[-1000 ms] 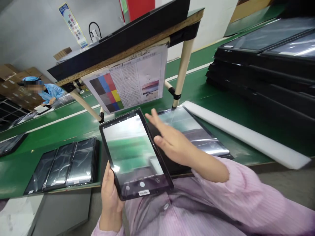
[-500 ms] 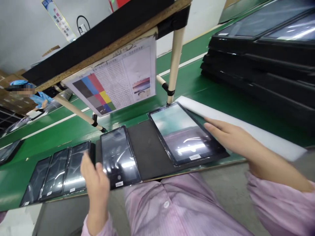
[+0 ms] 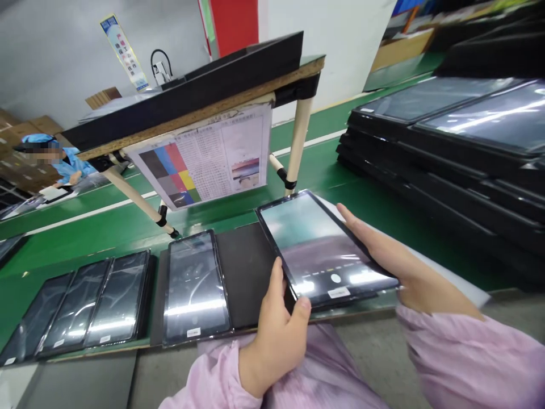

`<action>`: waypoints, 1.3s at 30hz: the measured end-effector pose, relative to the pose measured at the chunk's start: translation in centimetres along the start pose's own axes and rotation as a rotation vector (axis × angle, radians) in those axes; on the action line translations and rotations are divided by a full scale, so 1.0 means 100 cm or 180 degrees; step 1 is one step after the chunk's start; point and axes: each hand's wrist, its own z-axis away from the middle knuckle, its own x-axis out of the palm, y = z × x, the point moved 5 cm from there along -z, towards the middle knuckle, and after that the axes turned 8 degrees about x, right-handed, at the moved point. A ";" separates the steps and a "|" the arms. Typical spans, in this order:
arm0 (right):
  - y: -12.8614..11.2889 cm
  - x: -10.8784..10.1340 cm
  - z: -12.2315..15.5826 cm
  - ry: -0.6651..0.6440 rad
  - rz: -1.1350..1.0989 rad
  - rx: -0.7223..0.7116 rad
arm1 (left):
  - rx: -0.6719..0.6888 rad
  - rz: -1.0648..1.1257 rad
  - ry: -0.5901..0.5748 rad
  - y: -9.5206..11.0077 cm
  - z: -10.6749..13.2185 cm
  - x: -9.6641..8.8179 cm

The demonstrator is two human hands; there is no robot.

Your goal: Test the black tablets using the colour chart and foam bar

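Observation:
A tablet (image 3: 317, 244) with a lit screen and a small white label on its lower edge is held between my two hands. It tilts slightly above the dark mat (image 3: 242, 267). My left hand (image 3: 281, 329) grips the lower left corner, thumb by the bottom edge and fingers along the left side. Along the right edge lies my right hand (image 3: 378, 250), its fingers partly hidden by the tablet. To the left, a second tablet (image 3: 196, 289) with a dark screen rests on the mat under clear film.
Several dark tablets (image 3: 119, 301) line the bench's left side. Black trays holding screens (image 3: 426, 165) are stacked at right. A white foam strip (image 3: 451, 278) lies beyond my right hand. A raised shelf (image 3: 191, 108) carries a printed chart (image 3: 208, 153). A co-worker (image 3: 63, 162) sits far left.
My left hand has moved right, from beside the dark tablets to the lit tablet's lower left corner. My right hand has closed on its right edge, and the tablet is now slightly raised.

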 end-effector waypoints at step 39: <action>-0.077 0.197 0.057 -0.1375 -0.1905 -0.0425 | 0.1055 -0.3238 0.2309 0.043 0.053 -0.129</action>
